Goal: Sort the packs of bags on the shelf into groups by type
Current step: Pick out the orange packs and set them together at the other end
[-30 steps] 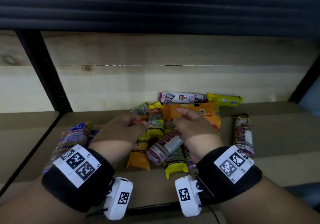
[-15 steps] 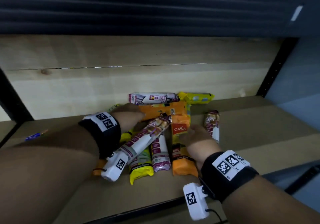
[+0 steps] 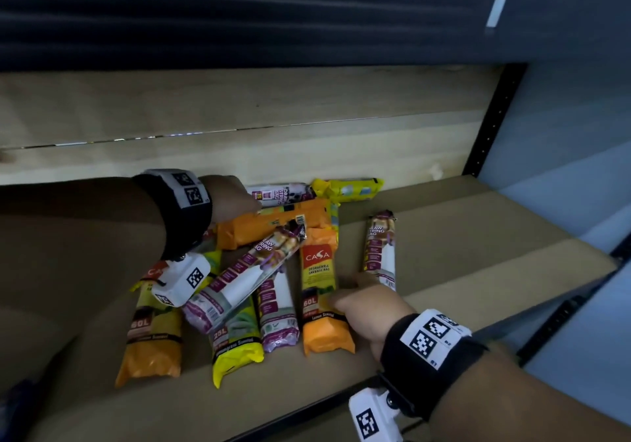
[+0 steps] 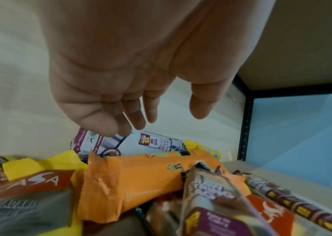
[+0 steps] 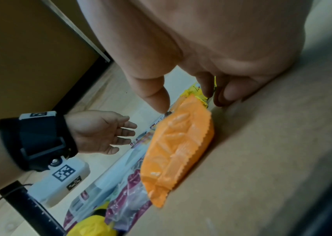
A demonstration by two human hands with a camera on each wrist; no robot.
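Several packs of bags lie piled on the shelf [image 3: 461, 253]. My left hand [image 3: 235, 199] hovers with relaxed fingers [image 4: 140, 115] just above the white drawstring pack [image 3: 283, 195] at the back, holding nothing. An orange pack [image 3: 266, 224] lies crosswise below it, with another drawstring pack [image 3: 249, 271] slanted across the pile. My right hand [image 3: 355, 301] is at the right edge of the upright orange Casa pack [image 3: 317, 271]. Its thumb is on the pack [image 5: 177, 143] and its curled fingers [image 5: 227, 94] touch the shelf beside it. One drawstring pack [image 3: 380, 247] lies apart on the right.
A yellow pack [image 3: 348, 189] lies against the wooden back panel [image 3: 307, 148]. Another orange pack [image 3: 153, 339], a yellow 25L pack [image 3: 235, 342] and a drawstring pack [image 3: 276, 312] point toward the front edge. A black post [image 3: 491, 117] bounds the shelf on the right.
My left hand has moved from the left of the pile to the back, over the crosswise orange pack. My right hand has shifted from the pile's middle to the Casa pack's right edge.
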